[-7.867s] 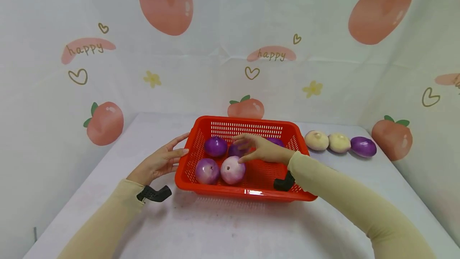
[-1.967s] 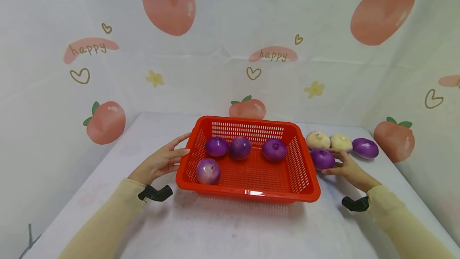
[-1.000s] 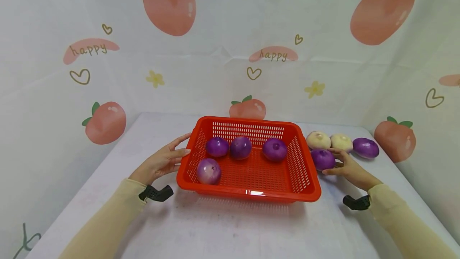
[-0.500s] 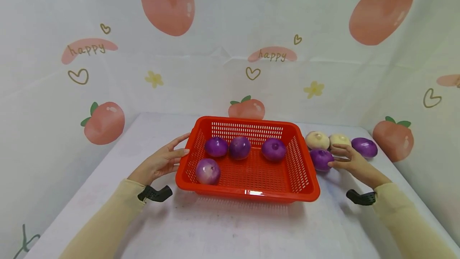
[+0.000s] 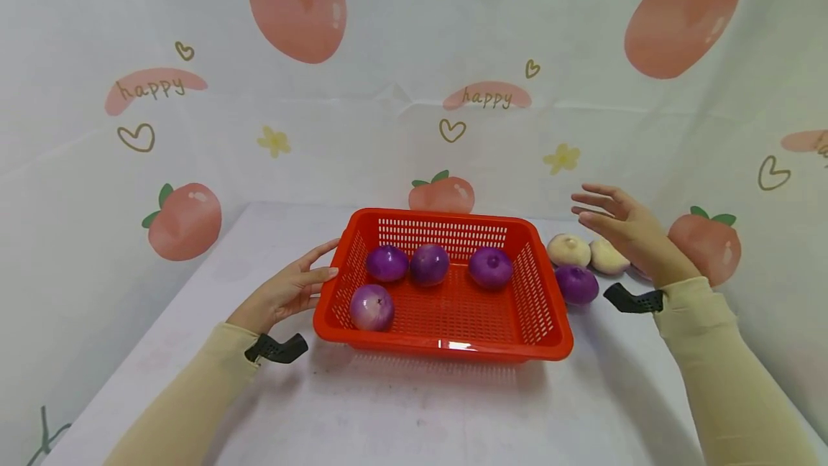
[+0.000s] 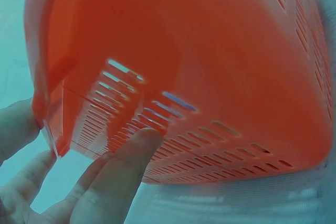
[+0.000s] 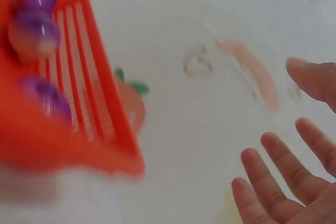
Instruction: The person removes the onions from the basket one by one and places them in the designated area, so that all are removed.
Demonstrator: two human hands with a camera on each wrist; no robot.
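A purple onion (image 5: 576,284) lies on the worktop (image 5: 414,408) just beside the right wall of the red basket (image 5: 453,351), released by the right hand (image 5: 624,225), which half a second ago rested its fingers against it. That hand is now raised well above the worktop, over the row of onions, its fingers (image 5: 591,200) spread and straight, holding nothing; the right wrist view shows the same open palm (image 7: 294,182) against the printed backdrop, with the basket blurred at the left edge. Behind the freed onion sit two pale onions (image 5: 569,250), side by side, the further one partly hidden by the raised hand; the dark purple onion seen earlier at the end of the row is now hidden behind the wrist.

The left hand (image 5: 284,295) has not moved: its straight fingers (image 6: 126,166) press against the basket's left wall near the corner, the thumb at the rim. Inside the basket four onions keep their places, three purple ones (image 5: 429,265) in a line toward the back and a paler purple one (image 5: 371,307) alone at the front left. The basket itself stands where it stood in the centre of the worktop.
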